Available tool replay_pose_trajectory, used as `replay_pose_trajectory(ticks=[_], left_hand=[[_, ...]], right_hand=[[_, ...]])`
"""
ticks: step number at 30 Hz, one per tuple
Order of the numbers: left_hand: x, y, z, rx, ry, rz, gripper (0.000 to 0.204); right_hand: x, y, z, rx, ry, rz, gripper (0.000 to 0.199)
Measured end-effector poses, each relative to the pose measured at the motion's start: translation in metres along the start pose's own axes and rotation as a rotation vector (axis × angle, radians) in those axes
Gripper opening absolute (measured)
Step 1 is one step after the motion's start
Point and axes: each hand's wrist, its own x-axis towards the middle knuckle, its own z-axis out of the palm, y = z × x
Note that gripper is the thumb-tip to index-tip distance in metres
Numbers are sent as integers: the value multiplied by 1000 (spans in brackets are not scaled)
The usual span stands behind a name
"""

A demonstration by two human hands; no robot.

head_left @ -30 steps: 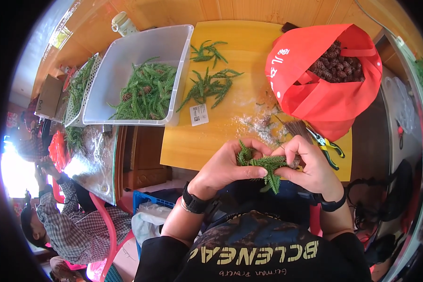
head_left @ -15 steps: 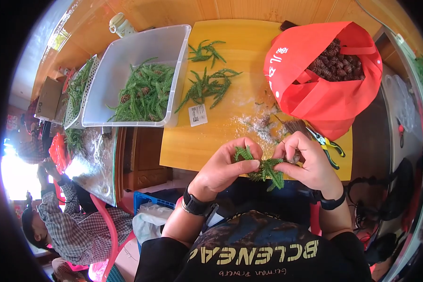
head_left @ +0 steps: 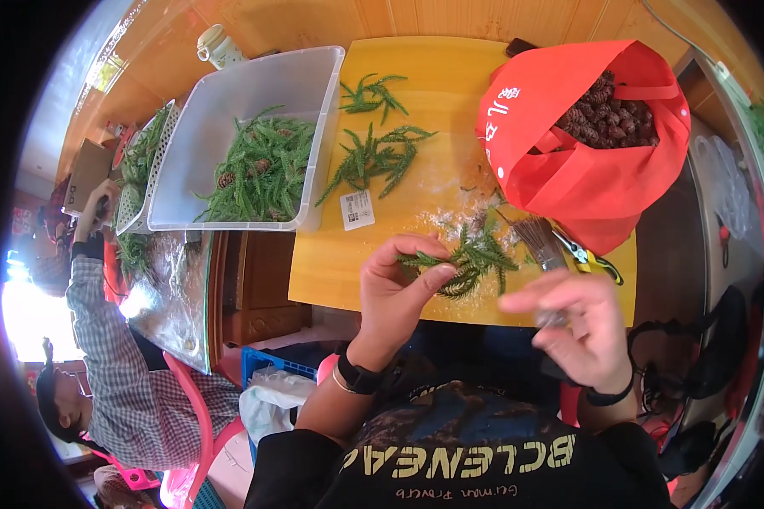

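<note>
pinching one green sprig (head_left: 480, 254) between thumb and fingers: left hand (head_left: 401, 288), the sprig above the near part of a yellow board (head_left: 335, 259). right hand (head_left: 592, 332), apart from the sprig, fingers bent and blurred, a small greyish item (head_left: 552, 319) at them; whether it is gripped, cannot tell. on the board: white flakes (head_left: 450, 224), a bundle of thin brown stems (head_left: 538, 237), pliers (head_left: 604, 265) with black-and-yellow handles, two further green sprigs (head_left: 370, 161). at its right: a red bag (head_left: 539, 110) of brown cones (head_left: 609, 119). at its left: a clear tub (head_left: 191, 140) of greenery (head_left: 255, 187).
</note>
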Motion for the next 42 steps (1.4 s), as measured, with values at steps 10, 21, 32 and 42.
replay_pose_trajectory(ticks=[10, 21, 32, 42], left_hand=[[-5, 16, 18, 103, 31, 118, 16], [0, 16, 14, 512, -127, 489, 21], [-1, 24, 24, 599, 43, 548, 30], [0, 25, 21, 413, -31, 355, 16]], right_hand=[[7, 20, 25, -358, 98, 24, 37], [5, 27, 30, -439, 362, -140, 51], [12, 20, 34, -642, 413, -178, 59], [20, 21, 31, -618, 313, -247, 63]])
